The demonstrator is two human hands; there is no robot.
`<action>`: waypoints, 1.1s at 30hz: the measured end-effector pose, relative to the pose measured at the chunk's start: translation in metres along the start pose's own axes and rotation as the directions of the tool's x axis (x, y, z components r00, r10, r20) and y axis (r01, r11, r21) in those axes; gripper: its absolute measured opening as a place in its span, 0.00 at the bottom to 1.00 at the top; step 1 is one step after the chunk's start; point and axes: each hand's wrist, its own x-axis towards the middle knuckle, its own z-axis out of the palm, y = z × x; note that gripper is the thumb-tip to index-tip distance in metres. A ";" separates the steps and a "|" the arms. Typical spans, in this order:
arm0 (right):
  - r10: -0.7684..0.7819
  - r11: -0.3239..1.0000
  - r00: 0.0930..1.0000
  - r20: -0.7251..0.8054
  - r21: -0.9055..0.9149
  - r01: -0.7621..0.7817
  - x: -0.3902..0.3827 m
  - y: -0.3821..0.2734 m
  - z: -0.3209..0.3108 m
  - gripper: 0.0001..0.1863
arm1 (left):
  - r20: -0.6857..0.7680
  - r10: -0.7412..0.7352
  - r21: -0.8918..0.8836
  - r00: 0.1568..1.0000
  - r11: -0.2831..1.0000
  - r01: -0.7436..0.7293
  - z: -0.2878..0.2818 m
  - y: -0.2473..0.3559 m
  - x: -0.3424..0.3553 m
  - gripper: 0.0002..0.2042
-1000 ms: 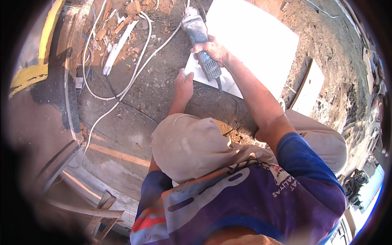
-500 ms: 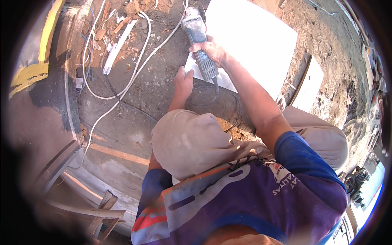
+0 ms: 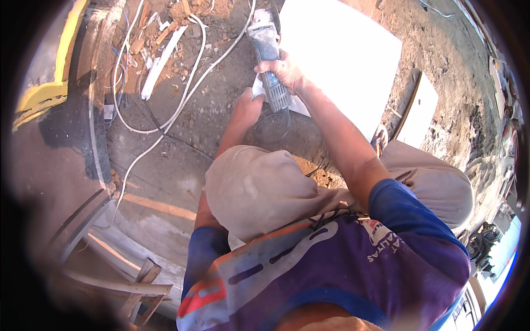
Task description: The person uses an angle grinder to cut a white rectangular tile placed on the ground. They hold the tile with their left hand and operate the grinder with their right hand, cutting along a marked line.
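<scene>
- Nearest, a person crouches on the concrete floor, knees bent.
- Left hand lies flat, fingers spread, pressing the near corner of a white tile.
- Right hand is wrapped tight round the grinder, which sits over the tile's left edge.
- Beyond, white cables loop across the floor towards rubble.
</scene>
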 end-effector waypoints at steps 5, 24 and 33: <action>0.016 1.000 0.999 -0.042 0.000 -0.016 -0.004 0.007 0.000 0.39 | 0.018 -0.007 -0.030 1.000 1.000 0.007 -0.001 -0.003 0.000 0.22; 0.027 0.999 0.998 -0.064 0.022 -0.026 -0.016 0.007 0.011 0.37 | 0.058 0.037 -0.003 0.998 0.999 -0.037 -0.004 -0.004 0.006 0.25; 0.010 1.000 0.998 -0.066 0.009 -0.009 -0.016 0.013 0.010 0.37 | 0.040 0.013 0.017 0.999 1.000 -0.014 -0.006 0.003 0.001 0.25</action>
